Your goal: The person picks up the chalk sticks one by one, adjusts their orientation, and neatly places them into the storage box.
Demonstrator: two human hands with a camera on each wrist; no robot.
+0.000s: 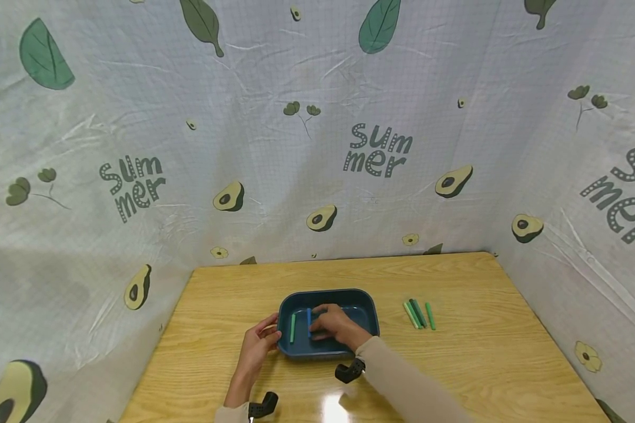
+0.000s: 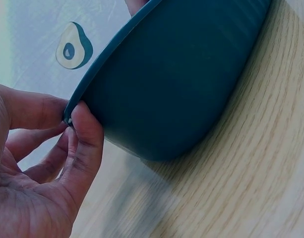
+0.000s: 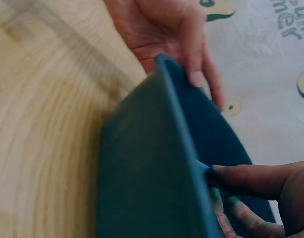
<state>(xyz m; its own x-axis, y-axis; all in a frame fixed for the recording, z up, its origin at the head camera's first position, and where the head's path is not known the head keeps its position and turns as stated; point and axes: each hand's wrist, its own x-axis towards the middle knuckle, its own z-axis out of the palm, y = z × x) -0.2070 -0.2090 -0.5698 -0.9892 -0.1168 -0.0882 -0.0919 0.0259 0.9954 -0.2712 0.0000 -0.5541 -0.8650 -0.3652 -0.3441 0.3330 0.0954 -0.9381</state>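
A dark blue plastic tray (image 1: 323, 356) with rounded corners stands on the table. My left hand (image 1: 256, 346) pinches its left rim between thumb and fingers, which the left wrist view shows close up on the tray (image 2: 176, 84). Inside the tray reaches my right hand (image 1: 338, 326), its thumb and fingertips at the two ends of a slim blue stick (image 1: 309, 322). One end of the blue stick (image 3: 202, 167) shows by the thumb in the right wrist view; the rest is hidden by the tray wall. Left of it, a green stick (image 1: 293, 328) lies roughly parallel on the tray floor.
To the right of the tray, several sticks lie on the wooden table (image 1: 233, 294): a light green stick (image 1: 411, 315), dark green sticks (image 1: 417, 313) beside it, and a bright green stick (image 1: 430, 316) slightly apart. A printed white sheet (image 1: 275, 176) hangs behind and at both sides.
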